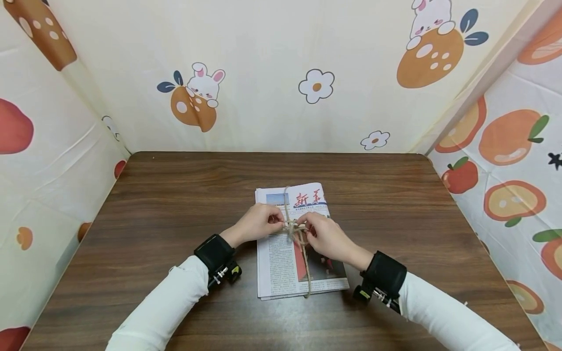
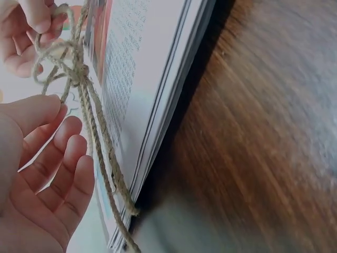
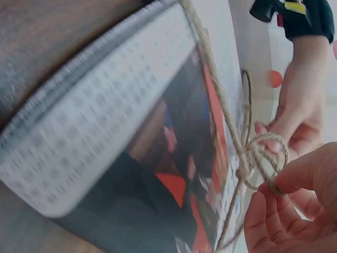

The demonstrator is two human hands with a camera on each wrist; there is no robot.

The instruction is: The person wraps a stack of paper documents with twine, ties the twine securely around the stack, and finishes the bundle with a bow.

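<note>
A stack of folded newspapers (image 1: 276, 273) lies on the table, tied lengthwise and across with twine (image 1: 307, 265). Where the strands cross, a bow with loose loops (image 2: 76, 71) sits on top of the papers. My left hand (image 1: 265, 223) pinches one loop between thumb and forefinger, while its other fingers stay loosely bent in the left wrist view. From the other side, my right hand (image 1: 327, 236) pinches another part of the bow with thumb and fingertips (image 3: 258, 211). Loose twine strands trail from the knot across the stack in the left wrist view.
The brown wooden table (image 1: 184, 195) stretches around the stack. Patterned cloth walls (image 1: 263, 73) stand behind it and at both sides. Black wrist bands with small cameras (image 1: 384, 275) sit on both forearms.
</note>
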